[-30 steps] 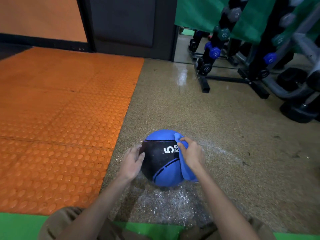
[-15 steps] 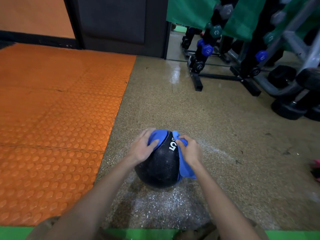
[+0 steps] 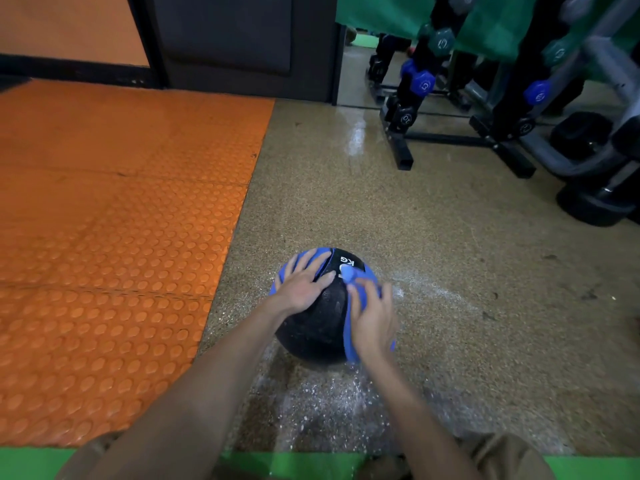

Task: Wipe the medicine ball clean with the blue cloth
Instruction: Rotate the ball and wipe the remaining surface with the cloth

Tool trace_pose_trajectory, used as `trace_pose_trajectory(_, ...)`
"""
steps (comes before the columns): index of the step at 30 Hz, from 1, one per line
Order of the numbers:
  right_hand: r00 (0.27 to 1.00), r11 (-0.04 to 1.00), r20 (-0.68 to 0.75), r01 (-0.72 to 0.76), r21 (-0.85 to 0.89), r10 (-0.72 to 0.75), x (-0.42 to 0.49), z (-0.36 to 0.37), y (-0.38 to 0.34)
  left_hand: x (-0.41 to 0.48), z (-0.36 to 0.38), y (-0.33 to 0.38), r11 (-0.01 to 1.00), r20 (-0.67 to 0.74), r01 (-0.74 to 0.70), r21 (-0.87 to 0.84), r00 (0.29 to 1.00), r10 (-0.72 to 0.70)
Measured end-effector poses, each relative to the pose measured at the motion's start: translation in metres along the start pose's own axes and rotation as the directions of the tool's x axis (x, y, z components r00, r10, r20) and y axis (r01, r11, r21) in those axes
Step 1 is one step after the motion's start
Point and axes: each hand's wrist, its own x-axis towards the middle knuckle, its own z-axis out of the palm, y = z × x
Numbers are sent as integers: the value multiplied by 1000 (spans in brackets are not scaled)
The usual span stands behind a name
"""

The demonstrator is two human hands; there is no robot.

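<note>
Noting speckled floor (image 3: 381, 220) dusted with white powder (image 3: 322, 393) under and around the ball. Noting studded orange mat (image 3: 121, 220) just beside it to the left, and dumbbell rack (image 3: 450, 140) well apart beyond. Finding ball (image 3: 318, 327) sitting on the floor near the mat edge, black face toward the camera, blue panels on the far side. Finding left hand (image 3: 301, 285) lying flat on the ball's upper left, fingers straight and spread, gripping nothing, only steadying. Finding right hand (image 3: 374, 317) pressing cloth (image 3: 351, 341) against the ball's right side; owing to blur, not telling whether the fingers are curling round a fold or lying flat on it. Judging the wipe as under way, with the underside not yet reachable. Flagging main risk: ball rolling toward mat or rack under sideways wiping pressure, given only a flat palm restraining a round, likely heavy thing. Flagging second risk: turning the ball through the powder and dirtying wiped areas again. Flagging third risk: cloth tail hanging low at the ball's base, dragging through powder and smearing it back. Flagging lesser risk: cloth slipping from under the right hand if merely pressed, not gripped.
</note>
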Motion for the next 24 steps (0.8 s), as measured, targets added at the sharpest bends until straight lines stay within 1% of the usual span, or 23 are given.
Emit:
trace_pose_trajectory(2,979,983,92,-174,-64,179,46,2,-2,1,1,-3,1000,11,5,-16,1000,-5)
trace_pose_trajectory(3,963,972,131,-229,-62,235,64,3,-2,2,1,-4,1000,8,7,-18,1000,-7)
trace_pose_trajectory(4,956,969,158,-242,-52,247,73,4,-3,4,2,-4,1000,1,16,-26,1000,-16)
trace_pose_trajectory(5,963,975,157,-213,-56,220,71,4,-6,5,2,-4,999,-11,29,-37,1000,-29)
trace_pose_trajectory(6,985,989,107,-128,-76,135,59,4,-9,8,1,-4,998,-22,44,-46,999,-45)
trace_pose_trajectory(7,999,994,41,-15,-104,19,39,5,-10,11,0,-4,997,-36,57,-56,998,-59)
trace_pose_trajectory(8,996,991,17,85,-107,-84,12,5,-13,14,-2,-5,996,-41,67,-67,997,-70)
trace_pose_trajectory(10,959,953,77,282,-109,-274,-40,8,-7,19,-6,-9,994,-28,74,-83,997,-76)
trace_pose_trajectory(11,936,930,91,348,-115,-339,-54,9,-3,21,-8,-12,994,-22,66,-87,997,-68)
trace_pose_trajectory(13,910,904,85,413,-110,-405,-44,12,-3,25,-11,-20,996,-30,36,-81,999,-38)
trace_pose_trajectory(14,909,898,58,416,-145,-412,-27,13,-8,27,-13,-24,996,-36,27,-83,999,-30)
trace_pose_trajectory(15,923,904,60,385,-186,-381,-8,12,-15,29,-15,-30,995,-36,25,-98,999,-29)
trace_pose_trajectory(16,948,927,78,317,-199,-308,14,10,-24,31,-16,-35,992,-29,35,-123,999,-39)
trace_pose_trajectory(17,973,960,116,217,-179,-199,37,10,-32,31,-16,-39,989,-23,46,-144,999,-49)
trace_pose_trajectory(18,979,982,183,114,-148,-86,58,11,-36,30,-16,-40,987,-14,62,-151,998,-65)
trace_pose_trajectory(19,973,991,229,48,-128,-18,73,13,-40,29,-15,-42,984,-16,71,-162,997,-74)
trace_pose_trajectory(21,964,988,266,55,-147,-14,83,16,-46,29,-12,-43,978,-33,83,-194,995,-91)
trace_pose_trajectory(22,970,978,236,105,-181,-60,77,16,-47,32,-11,-43,975,-44,77,-207,995,-88)
trace_pose_trajectory(23,979,963,163,160,-216,-126,63,19,-44,35,-10,-42,975,-64,68,-210,995,-83)
trace_pose_trajectory(24,976,954,94,211,-211,-195,41,22,-41,37,-11,-40,976,-86,64,-206,993,-83)
